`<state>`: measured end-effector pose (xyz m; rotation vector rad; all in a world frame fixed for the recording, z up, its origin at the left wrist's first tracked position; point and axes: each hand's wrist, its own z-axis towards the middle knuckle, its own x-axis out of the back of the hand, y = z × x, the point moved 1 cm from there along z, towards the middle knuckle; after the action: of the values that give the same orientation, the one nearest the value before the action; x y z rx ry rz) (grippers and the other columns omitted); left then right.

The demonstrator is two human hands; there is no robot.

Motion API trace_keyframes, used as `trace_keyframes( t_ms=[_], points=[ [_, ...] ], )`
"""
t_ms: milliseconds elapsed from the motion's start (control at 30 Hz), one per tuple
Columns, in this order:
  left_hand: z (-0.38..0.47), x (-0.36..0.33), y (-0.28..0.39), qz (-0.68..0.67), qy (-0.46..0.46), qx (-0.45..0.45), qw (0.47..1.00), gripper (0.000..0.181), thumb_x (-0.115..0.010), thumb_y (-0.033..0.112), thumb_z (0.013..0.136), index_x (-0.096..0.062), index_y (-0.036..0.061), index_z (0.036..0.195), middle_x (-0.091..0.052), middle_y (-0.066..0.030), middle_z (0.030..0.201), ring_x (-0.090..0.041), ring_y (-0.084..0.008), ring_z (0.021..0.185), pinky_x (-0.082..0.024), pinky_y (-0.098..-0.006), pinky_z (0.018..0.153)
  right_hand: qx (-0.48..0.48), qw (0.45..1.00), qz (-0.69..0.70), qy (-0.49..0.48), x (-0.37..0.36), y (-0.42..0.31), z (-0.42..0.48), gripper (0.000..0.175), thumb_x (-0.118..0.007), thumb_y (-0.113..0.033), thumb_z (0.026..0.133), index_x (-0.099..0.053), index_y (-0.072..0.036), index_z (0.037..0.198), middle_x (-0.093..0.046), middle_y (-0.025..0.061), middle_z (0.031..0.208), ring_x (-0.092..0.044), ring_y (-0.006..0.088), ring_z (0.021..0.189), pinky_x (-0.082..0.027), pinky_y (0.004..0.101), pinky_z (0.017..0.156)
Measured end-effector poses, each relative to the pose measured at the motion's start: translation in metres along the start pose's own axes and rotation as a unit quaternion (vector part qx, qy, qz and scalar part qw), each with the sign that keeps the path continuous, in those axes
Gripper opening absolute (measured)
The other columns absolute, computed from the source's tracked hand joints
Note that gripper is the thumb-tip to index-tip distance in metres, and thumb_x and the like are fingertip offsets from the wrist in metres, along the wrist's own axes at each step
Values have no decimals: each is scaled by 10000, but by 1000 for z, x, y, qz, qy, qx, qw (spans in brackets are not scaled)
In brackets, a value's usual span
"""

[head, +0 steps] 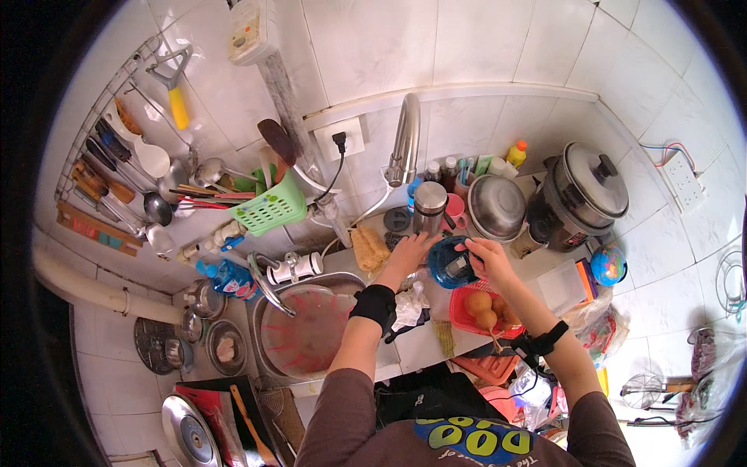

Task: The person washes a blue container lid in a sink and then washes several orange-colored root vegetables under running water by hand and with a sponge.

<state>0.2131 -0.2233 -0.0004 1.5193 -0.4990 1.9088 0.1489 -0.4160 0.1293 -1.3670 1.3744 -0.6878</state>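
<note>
My right hand point(489, 261) grips the dark handle of a blue translucent container point(448, 264), held over the counter right of the sink. My left hand point(408, 257) reaches to the base of a steel thermos flask point(429, 204); its fingers are extended, and whether they touch the flask or the blue container cannot be told. Just left of that hand lies a yellow-brown sponge-like pad point(369, 248). Crumpled white plastic point(410, 305) lies below my left hand. A red basket point(455, 315) of round brownish-orange fruit or gourds stands below the blue container.
The sink point(257, 344) holds a basin point(303, 333) under a curved tap. A steel bowl point(496, 207), pink mug point(456, 211) and large lidded pot point(583, 192) stand along the back. A green utensil basket point(271, 210) hangs at left. A small globe point(608, 265) is at right.
</note>
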Motion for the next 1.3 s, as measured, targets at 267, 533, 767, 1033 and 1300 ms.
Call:
trace_keyframes(
  t_ms=[267, 533, 767, 1033, 1300],
  points=[
    [12, -27, -15, -77, -63, -5, 995, 677, -700, 128, 651, -407, 151, 1261, -470, -99, 1079, -528, -276, 967, -440, -373, 761, -16, 999, -17, -34, 15, -5, 5, 247, -500, -217, 907, -611, 3, 910, -356, -72, 496, -279, 28, 403, -186, 202, 379],
    [16, -26, -19, -49, -7, 57, 997, 565, -721, 116, 624, -455, 108, 1122, -465, -100, 1009, -535, -273, 949, -472, -362, 719, -22, 999, -41, -5, 4, -10, 14, 236, -480, -200, 910, -607, -2, 909, -335, -66, 480, -259, 33, 396, -175, 199, 381],
    [11, -21, -23, -125, -30, 130, 983, 544, -694, 143, 675, -441, 105, 1155, -459, -137, 1048, -522, -317, 974, -471, -400, 743, -45, 998, -36, -6, 4, -13, 27, 234, -495, -212, 898, -602, -5, 920, -341, -63, 490, -260, 35, 398, -180, 203, 382],
    [1, -24, -25, -189, -13, 179, 966, 575, -673, 195, 715, -408, 79, 1212, -461, -148, 1107, -501, -340, 1027, -454, -414, 786, -64, 998, -23, -16, 17, 10, 45, 257, -486, -222, 906, -566, 17, 955, -336, -48, 484, -272, 45, 400, -202, 207, 377],
    [-8, -31, -21, -201, 12, 175, 964, 701, -690, 130, 647, -364, 32, 1260, -378, -171, 1288, -442, -373, 1121, -407, -400, 914, -94, 995, 25, -10, 7, 33, 66, 260, -466, -214, 917, -554, 25, 969, -351, -34, 505, -292, 58, 415, -221, 222, 392]
  ],
)
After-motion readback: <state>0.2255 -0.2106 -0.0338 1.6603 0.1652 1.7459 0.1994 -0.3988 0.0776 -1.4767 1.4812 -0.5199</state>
